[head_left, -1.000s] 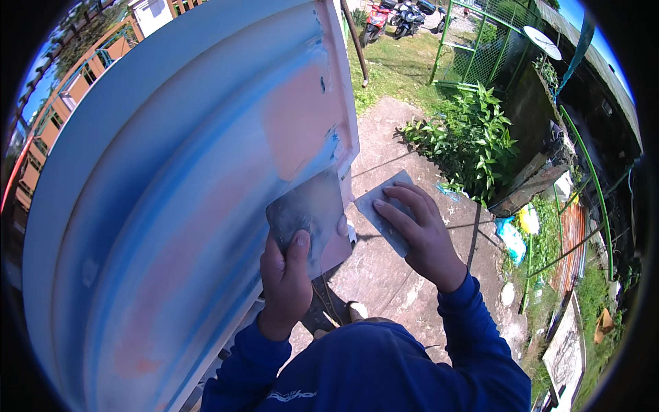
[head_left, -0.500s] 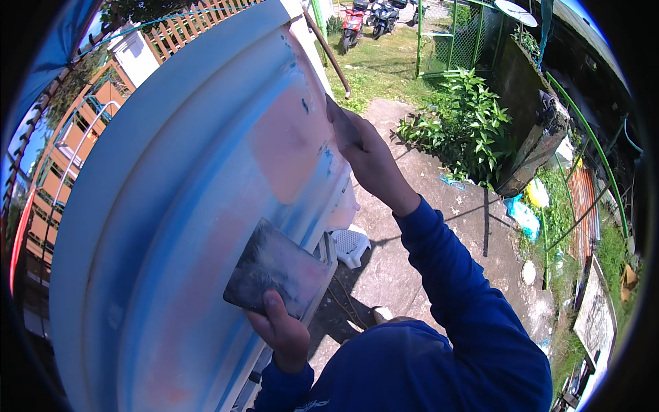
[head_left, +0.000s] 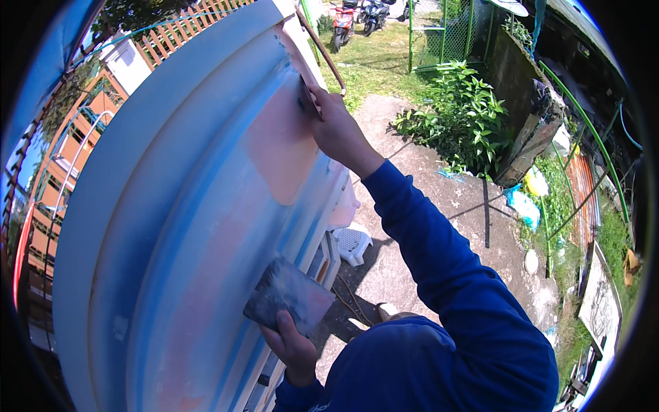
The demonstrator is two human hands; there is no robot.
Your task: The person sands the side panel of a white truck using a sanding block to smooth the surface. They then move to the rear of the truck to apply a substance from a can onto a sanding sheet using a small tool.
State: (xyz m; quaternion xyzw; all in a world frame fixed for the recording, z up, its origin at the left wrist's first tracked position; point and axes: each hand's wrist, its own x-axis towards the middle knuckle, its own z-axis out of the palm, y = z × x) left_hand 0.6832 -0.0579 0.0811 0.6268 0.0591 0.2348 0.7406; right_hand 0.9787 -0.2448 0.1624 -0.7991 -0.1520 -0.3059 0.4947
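Panel (head_left: 178, 226): one; left hand (head_left: 294, 347) holds board (head_left: 288, 296); right hand (head_left: 336, 127) holds scraper (head_left: 307, 98).

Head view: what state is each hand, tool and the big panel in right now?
Left hand: low, gripping a flat smeared board by its lower edge.
Right hand: raised, pressing a small scraper against the panel's upper part.
Curved panel: upright, blue and white, with pink filler patches.
White plastic stool: on the concrete, beside the panel.
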